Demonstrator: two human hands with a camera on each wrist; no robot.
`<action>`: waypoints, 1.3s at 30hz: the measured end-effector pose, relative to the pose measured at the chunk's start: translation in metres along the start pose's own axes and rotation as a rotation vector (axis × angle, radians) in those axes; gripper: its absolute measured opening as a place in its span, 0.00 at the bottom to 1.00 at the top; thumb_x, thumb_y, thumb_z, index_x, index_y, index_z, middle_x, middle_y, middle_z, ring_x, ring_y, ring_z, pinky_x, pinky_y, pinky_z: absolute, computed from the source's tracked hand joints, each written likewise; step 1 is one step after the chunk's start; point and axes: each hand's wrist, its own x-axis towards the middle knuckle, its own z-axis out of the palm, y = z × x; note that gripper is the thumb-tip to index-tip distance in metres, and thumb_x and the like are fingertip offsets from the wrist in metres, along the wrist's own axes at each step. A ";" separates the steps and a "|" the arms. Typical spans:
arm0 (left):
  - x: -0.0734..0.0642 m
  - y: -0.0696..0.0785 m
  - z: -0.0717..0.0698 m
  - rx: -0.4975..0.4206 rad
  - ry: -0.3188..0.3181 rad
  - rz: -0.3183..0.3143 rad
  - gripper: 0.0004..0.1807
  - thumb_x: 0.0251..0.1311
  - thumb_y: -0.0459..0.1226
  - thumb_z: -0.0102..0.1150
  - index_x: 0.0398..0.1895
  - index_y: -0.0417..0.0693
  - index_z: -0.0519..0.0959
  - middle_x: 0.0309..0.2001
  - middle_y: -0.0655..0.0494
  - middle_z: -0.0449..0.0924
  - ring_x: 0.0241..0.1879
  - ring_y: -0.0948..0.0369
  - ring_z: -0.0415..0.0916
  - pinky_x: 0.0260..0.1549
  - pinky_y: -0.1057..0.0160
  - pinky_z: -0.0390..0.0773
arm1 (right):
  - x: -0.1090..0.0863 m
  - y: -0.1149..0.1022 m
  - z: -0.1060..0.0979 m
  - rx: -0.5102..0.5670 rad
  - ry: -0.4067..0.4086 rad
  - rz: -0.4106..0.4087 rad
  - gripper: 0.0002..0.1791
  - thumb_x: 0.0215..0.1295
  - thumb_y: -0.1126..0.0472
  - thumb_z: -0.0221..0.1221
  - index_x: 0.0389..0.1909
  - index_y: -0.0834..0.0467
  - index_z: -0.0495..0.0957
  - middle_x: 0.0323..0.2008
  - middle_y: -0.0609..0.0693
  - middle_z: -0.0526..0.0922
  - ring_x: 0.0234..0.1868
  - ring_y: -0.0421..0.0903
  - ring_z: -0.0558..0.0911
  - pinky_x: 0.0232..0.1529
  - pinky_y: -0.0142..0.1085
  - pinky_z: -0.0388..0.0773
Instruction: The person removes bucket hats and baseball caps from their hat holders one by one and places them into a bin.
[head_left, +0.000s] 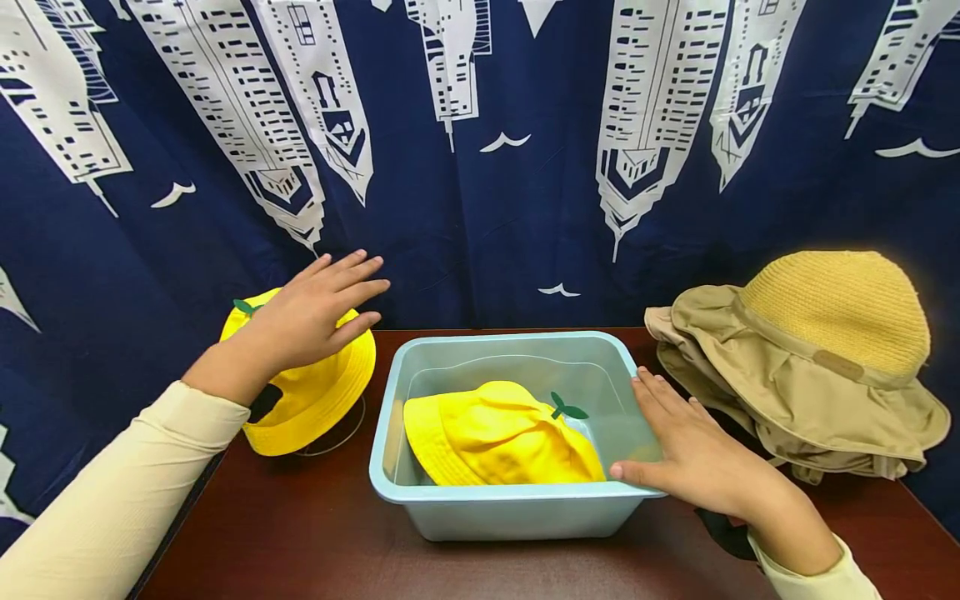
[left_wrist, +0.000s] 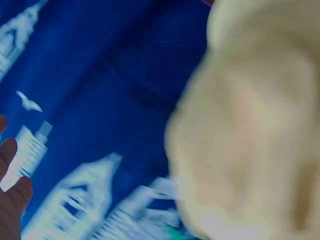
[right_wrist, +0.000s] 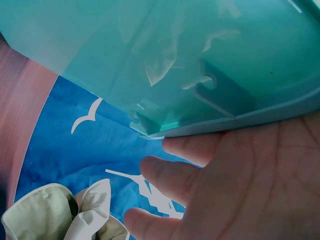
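My left hand [head_left: 303,317] is raised with fingers spread, holding nothing. In the head view it overlaps a yellow bucket hat [head_left: 337,396] with a green sprout at the table's left. A light-blue plastic bin [head_left: 517,518] stands in the middle. Inside it lies another yellow hat [head_left: 487,433], tipped on its side, its green sprout [head_left: 567,408] to the right. My right hand [head_left: 697,454] rests on the bin's right rim, palm down, fingers straight. In the right wrist view its fingers [right_wrist: 172,180] extend along the outside of the bin wall.
At the right, a straw-crowned hat [head_left: 836,317] with a beige brim tops a pile of beige fabric hats [head_left: 712,371]. A dark blue curtain [head_left: 465,233] with white buildings hangs behind the brown table [head_left: 322,533]. A thin wire ring [head_left: 348,437] shows under the left hat.
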 end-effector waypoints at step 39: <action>-0.078 -0.096 0.030 -0.088 -0.105 -0.406 0.37 0.71 0.54 0.50 0.73 0.38 0.63 0.72 0.36 0.60 0.72 0.38 0.53 0.68 0.35 0.52 | 0.000 0.002 0.003 0.016 -0.001 -0.013 0.62 0.58 0.29 0.60 0.77 0.67 0.46 0.79 0.59 0.42 0.77 0.58 0.45 0.66 0.69 0.49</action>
